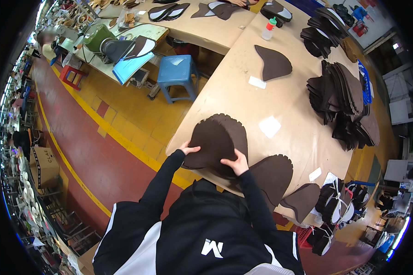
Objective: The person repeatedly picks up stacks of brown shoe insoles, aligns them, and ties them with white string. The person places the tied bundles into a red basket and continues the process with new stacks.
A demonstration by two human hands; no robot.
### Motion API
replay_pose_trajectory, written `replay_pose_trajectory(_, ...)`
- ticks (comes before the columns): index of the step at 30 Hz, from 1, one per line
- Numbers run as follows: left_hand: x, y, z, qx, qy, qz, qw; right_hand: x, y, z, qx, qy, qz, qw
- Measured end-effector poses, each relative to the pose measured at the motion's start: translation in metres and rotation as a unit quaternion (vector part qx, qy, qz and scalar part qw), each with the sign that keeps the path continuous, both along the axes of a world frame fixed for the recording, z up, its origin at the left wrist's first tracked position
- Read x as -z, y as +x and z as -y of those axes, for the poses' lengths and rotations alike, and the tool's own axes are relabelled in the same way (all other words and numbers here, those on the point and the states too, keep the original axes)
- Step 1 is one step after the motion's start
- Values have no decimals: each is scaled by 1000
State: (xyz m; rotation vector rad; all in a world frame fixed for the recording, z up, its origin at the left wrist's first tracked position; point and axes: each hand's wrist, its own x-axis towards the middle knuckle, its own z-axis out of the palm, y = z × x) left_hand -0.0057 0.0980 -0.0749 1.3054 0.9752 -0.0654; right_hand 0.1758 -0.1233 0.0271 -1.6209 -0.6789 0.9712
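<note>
Head view, hands (188, 149) (236, 161) gripping brown piece (215, 140), stacks (337, 91) beyond

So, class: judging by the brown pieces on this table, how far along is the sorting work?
Done, it seems: tall stacks of dark cut pieces stand at the far side of the table, and tied bundles sit at its near end. In hand: the left hand and right hand press a brown scalloped stack. Left: loose pieces beside it and a single piece farther off.
</note>
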Motion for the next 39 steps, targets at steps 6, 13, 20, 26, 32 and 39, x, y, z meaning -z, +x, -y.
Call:
replay_pose_trajectory(6,-96,-6,26,61,290,308,904,-19,-7,31,37,123,168,977)
replay_pose_trajectory(13,-73,32,51,164,387,234,877,49,22,37,123,135,29,983)
replay_pose_trajectory(20,-88,53,44,143,263,75,951,27,40,47,114,-3,47,992)
replay_pose_trajectory(26,-57,79,51,130,240,-161,948,59,59,36,138,-116,-120,976)
replay_pose_trajectory(32,-31,65,47,-35,-18,-56,998,15,33,28,173,-155,107,967)
replay_pose_trajectory(39,-37,24,40,-15,-48,59,997,-13,5,26,154,-22,239,958)
